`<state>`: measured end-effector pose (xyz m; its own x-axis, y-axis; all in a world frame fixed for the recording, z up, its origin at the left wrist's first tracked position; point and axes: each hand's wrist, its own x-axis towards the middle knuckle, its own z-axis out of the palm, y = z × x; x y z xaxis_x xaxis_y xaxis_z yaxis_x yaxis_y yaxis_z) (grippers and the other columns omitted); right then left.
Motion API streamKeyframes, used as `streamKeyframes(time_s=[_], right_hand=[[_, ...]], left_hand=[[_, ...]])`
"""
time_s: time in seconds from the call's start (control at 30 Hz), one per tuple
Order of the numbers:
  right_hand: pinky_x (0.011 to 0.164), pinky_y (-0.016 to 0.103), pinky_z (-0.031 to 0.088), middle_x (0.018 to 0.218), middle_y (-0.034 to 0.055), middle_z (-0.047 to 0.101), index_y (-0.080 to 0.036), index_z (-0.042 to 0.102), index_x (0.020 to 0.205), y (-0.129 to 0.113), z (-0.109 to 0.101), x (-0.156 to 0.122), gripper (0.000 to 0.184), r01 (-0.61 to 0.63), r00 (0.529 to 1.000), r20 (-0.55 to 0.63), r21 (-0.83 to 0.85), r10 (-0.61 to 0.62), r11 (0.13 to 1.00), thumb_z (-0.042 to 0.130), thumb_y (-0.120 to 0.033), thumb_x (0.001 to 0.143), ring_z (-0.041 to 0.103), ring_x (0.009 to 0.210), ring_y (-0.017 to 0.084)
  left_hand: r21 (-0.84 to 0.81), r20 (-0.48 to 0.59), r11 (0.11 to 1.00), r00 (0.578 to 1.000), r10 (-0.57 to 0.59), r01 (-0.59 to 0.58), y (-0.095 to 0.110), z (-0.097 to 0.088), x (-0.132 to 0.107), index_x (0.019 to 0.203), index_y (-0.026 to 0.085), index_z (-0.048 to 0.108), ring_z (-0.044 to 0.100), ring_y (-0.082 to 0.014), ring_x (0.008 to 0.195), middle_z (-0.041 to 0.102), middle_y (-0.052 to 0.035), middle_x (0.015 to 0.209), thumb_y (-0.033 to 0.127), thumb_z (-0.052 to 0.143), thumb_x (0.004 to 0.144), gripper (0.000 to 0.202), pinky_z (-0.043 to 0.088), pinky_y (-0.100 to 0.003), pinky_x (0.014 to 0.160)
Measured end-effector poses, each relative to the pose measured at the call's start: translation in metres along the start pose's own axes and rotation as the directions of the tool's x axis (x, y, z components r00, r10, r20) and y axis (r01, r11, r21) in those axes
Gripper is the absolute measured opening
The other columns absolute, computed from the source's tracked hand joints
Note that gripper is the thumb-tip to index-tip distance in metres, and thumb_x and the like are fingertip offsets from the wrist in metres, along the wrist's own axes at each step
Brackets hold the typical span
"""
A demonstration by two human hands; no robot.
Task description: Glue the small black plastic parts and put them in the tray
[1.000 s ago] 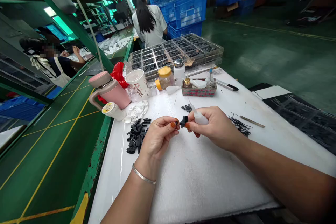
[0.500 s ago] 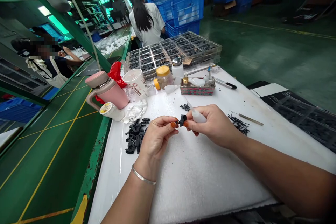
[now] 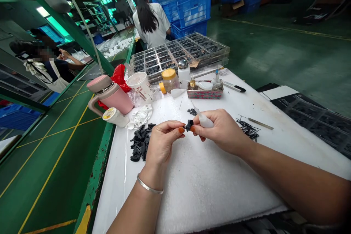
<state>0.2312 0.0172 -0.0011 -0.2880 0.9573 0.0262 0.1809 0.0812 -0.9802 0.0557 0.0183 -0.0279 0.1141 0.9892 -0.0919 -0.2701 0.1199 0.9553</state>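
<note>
Head view: right hand [image 3: 222,129] pinches a black part [image 3: 189,125], squeeze bottle [image 3: 205,121] gripped right of it. Left hand [image 3: 161,139], just left of that part, pinches apparently a tiny dark piece [image 3: 184,127].

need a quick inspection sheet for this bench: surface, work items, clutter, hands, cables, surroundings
Surface: white table, a few dark specks on it
Work items: black part and white bottle in hand; black pile and black rods on the table
Clutter: pink flask, cup, red bag, yellow-lidded jar, tissue
Hands: left hand pinches the black part's left side; right hand holds that part and the bottle
Cables: nothing seen for certain
Surroundings: divided tray at the far end, blue crates behind, two other people
</note>
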Motion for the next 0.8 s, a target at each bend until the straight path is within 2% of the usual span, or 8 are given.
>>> streamKeyframes(time_s=[0.13, 0.3, 0.37, 0.47, 0.63, 0.7, 0.8], right_hand=[[0.049, 0.021, 0.041, 0.056, 0.0003, 0.059, -0.012, 0.063, 0.065, 0.0005, 0.0008, 0.0020, 0.011, -0.009, 1.000, 0.002, 0.070, 0.009, 0.997, 0.061, -0.017, 0.074, 0.053, 0.051, 0.009], [0.052, 0.023, 0.048, 0.062, 0.0011, 0.060, -0.012, 0.062, 0.068, 0.0057, 0.0026, 0.0053, 0.017, -0.132, 0.990, 0.091, 0.345, 0.107, 0.929, 0.070, -0.026, 0.069, 0.052, 0.052, 0.009], [0.051, 0.023, 0.048, 0.061, 0.0011, 0.060, -0.012, 0.061, 0.068, 0.0069, 0.0036, 0.0053, 0.021, -0.170, 0.984, 0.106, 0.377, 0.140, 0.911, 0.072, -0.029, 0.067, 0.052, 0.050, 0.009], [0.050, 0.022, 0.047, 0.061, 0.0021, 0.061, -0.011, 0.062, 0.067, 0.0058, 0.0046, 0.0040, 0.023, -0.153, 0.988, 0.071, 0.316, 0.137, 0.936, 0.073, -0.031, 0.067, 0.054, 0.050, 0.009], [0.052, 0.023, 0.047, 0.062, 0.0018, 0.062, -0.011, 0.061, 0.069, 0.0021, 0.0068, 0.0018, 0.020, -0.102, 0.995, 0.037, 0.298, 0.095, 0.949, 0.070, -0.029, 0.070, 0.056, 0.051, 0.010], [0.052, 0.023, 0.046, 0.061, 0.0014, 0.062, -0.012, 0.062, 0.068, 0.0013, 0.0081, 0.0005, 0.016, -0.076, 0.997, -0.002, 0.246, 0.079, 0.966, 0.067, -0.026, 0.072, 0.057, 0.051, 0.011], [0.051, 0.022, 0.042, 0.057, 0.0003, 0.061, -0.013, 0.063, 0.068, 0.0016, 0.0097, -0.0029, 0.012, 0.022, 0.995, -0.096, 0.034, -0.018, 0.999, 0.060, -0.021, 0.076, 0.057, 0.054, 0.012]], left_hand=[[0.021, -0.002, 0.998, 0.999, 0.054, -0.054, -0.0015, 0.0006, 0.0005, 0.069, 0.019, 0.074, 0.062, -0.0093, 0.069, 0.067, -0.0010, 0.079, 0.017, 0.079, 0.064, 0.007, 0.053, -0.017, 0.061], [0.090, 0.013, 0.984, 0.988, 0.152, -0.153, -0.0035, -0.0004, 0.0019, 0.070, 0.019, 0.074, 0.060, -0.0094, 0.069, 0.065, -0.0007, 0.078, 0.015, 0.078, 0.065, 0.008, 0.051, -0.019, 0.062], [0.138, 0.015, 0.972, 0.982, 0.191, -0.191, -0.0041, -0.0018, 0.0027, 0.071, 0.018, 0.074, 0.061, -0.0106, 0.072, 0.065, -0.0014, 0.078, 0.014, 0.078, 0.065, 0.008, 0.051, -0.020, 0.064], [0.106, 0.029, 0.984, 0.989, 0.142, -0.144, -0.0050, -0.0033, 0.0039, 0.070, 0.018, 0.074, 0.061, -0.0111, 0.071, 0.064, -0.0016, 0.079, 0.016, 0.079, 0.063, 0.009, 0.051, -0.021, 0.063], [-0.126, 0.025, 0.988, 0.996, -0.083, 0.085, -0.0071, -0.0005, 0.0042, 0.070, 0.017, 0.073, 0.063, -0.0118, 0.071, 0.065, -0.0009, 0.081, 0.022, 0.082, 0.059, 0.015, 0.054, -0.023, 0.066], [-0.161, 0.007, 0.982, 0.995, -0.101, 0.101, -0.0077, 0.0014, 0.0040, 0.070, 0.017, 0.072, 0.062, -0.0114, 0.070, 0.065, -0.0005, 0.080, 0.023, 0.083, 0.057, 0.018, 0.054, -0.023, 0.066], [-0.169, -0.024, 0.983, 0.997, -0.074, 0.069, -0.0077, 0.0031, 0.0036, 0.069, 0.017, 0.072, 0.063, -0.0103, 0.070, 0.066, 0.0000, 0.080, 0.022, 0.084, 0.055, 0.019, 0.054, -0.021, 0.065]])
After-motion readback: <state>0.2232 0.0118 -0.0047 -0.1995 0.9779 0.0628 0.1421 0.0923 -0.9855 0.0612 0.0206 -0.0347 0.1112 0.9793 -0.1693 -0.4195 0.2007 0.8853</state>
